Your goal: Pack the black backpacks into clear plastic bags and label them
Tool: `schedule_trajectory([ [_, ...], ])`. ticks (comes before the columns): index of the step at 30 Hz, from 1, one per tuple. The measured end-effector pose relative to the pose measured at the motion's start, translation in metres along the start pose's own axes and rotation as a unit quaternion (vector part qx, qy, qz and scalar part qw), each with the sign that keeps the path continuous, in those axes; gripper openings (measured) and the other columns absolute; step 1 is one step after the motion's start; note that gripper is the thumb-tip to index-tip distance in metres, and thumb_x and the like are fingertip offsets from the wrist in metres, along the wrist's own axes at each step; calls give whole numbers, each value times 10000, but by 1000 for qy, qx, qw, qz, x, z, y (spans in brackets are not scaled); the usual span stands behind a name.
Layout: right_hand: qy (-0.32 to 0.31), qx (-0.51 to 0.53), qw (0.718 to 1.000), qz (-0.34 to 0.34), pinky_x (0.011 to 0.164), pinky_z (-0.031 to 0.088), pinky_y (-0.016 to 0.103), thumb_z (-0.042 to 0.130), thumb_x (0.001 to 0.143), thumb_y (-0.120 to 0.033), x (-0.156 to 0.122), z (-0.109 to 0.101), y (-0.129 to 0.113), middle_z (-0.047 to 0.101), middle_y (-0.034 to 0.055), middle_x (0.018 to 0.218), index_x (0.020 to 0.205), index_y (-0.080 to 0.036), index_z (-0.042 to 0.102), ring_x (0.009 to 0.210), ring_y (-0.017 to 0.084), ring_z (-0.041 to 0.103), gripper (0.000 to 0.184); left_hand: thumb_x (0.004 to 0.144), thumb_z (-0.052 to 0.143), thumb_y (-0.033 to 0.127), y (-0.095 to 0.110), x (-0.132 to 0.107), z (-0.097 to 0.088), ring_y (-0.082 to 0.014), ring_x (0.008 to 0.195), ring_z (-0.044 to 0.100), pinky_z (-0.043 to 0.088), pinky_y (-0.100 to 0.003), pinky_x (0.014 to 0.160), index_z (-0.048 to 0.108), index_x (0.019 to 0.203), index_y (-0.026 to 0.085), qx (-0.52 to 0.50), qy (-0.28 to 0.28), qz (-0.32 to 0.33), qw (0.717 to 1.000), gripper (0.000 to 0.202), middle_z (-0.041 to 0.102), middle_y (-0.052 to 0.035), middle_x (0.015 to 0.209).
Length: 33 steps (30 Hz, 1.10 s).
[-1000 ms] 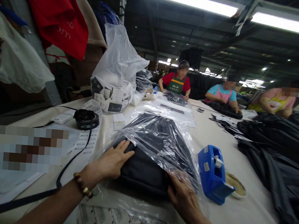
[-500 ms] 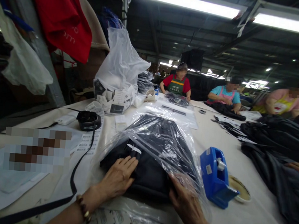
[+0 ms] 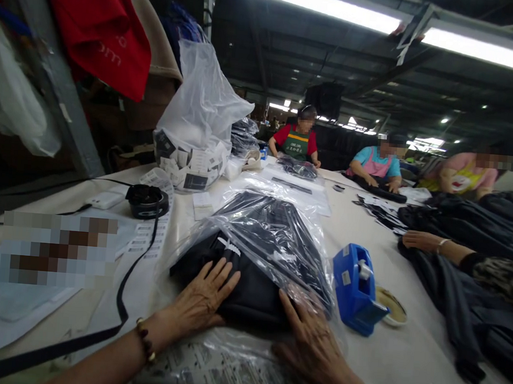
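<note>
A folded black garment (image 3: 252, 301) lies in front of me, partly inside a clear plastic bag (image 3: 275, 235). Its near end is uncovered, with a white tag (image 3: 229, 246) on top. My left hand (image 3: 204, 294) rests on the left of that near end, fingers spread and stretched out below the tag. On the right side, my right hand (image 3: 310, 335) lies with stretched fingers, partly under the bag's clear film. Neither hand grips the cloth. A blue tape dispenser (image 3: 358, 289) stands just right of the bag.
Left are a roll of black strap (image 3: 147, 201), barcode label sheets (image 3: 146, 239) and a plastic bag of tags (image 3: 192, 157). A tape roll (image 3: 392, 306) lies behind the dispenser. At right, a co-worker's hand (image 3: 424, 240) touches dark garments (image 3: 452, 296). Several people work across the table.
My left fingers have spread wider and slid slightly toward me off the tag. My right hand's fingers have stretched out over the garment's edge. The co-worker's arm at right reaches further in.
</note>
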State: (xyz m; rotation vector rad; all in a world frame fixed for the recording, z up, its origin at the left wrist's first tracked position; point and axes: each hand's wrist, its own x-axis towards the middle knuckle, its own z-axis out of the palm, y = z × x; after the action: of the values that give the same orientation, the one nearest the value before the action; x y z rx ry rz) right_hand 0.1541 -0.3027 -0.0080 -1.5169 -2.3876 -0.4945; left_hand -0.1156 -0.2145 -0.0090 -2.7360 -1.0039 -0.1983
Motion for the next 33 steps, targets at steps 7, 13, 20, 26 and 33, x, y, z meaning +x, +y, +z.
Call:
schedule_trajectory([
  [7, 5, -66, 997, -35, 940, 458, 448, 607, 731, -173, 2, 11, 3, 525, 206, 1265, 1359, -101, 357, 1197, 314, 473, 680, 817, 544, 443, 3, -5, 6, -375, 1276, 338, 281, -547, 1022, 295, 1380, 130, 53, 81, 50, 994, 691, 430, -192, 1349],
  [13, 60, -87, 992, -73, 936, 463, 427, 479, 761, -48, 8, 12, 10, 551, 226, 1225, 1343, -66, 378, 1185, 287, 488, 592, 880, 418, 204, 1, 3, 10, -374, 1240, 389, 353, -522, 958, 385, 1334, 118, 111, 115, 53, 986, 463, 453, -211, 1322],
  [20, 71, -24, 997, -17, 943, 457, 465, 445, 720, -68, 4, 17, 2, 517, 201, 1273, 1365, -95, 361, 1244, 297, 421, 651, 877, 450, 275, 9, -2, 20, -334, 1315, 292, 214, -518, 1065, 367, 1345, 105, 94, 143, 59, 983, 504, 376, -203, 1395],
  [26, 104, 40, 994, 12, 954, 458, 472, 469, 785, -130, 7, -1, -4, 481, 175, 1308, 1299, -129, 449, 1289, 296, 359, 514, 844, 512, 411, 32, 7, 11, -382, 1280, 333, 242, -556, 1033, 351, 1367, 178, 53, 118, 34, 991, 594, 430, -184, 1360],
  [33, 154, 9, 968, 199, 922, 482, 473, 422, 900, -274, -52, 19, 11, 462, 156, 1330, 1397, -178, 283, 1237, 282, 435, 525, 846, 469, 213, 42, 8, 23, -372, 1203, 436, 242, -582, 993, 231, 1407, 327, 86, 146, 29, 985, 620, 565, -147, 1202],
])
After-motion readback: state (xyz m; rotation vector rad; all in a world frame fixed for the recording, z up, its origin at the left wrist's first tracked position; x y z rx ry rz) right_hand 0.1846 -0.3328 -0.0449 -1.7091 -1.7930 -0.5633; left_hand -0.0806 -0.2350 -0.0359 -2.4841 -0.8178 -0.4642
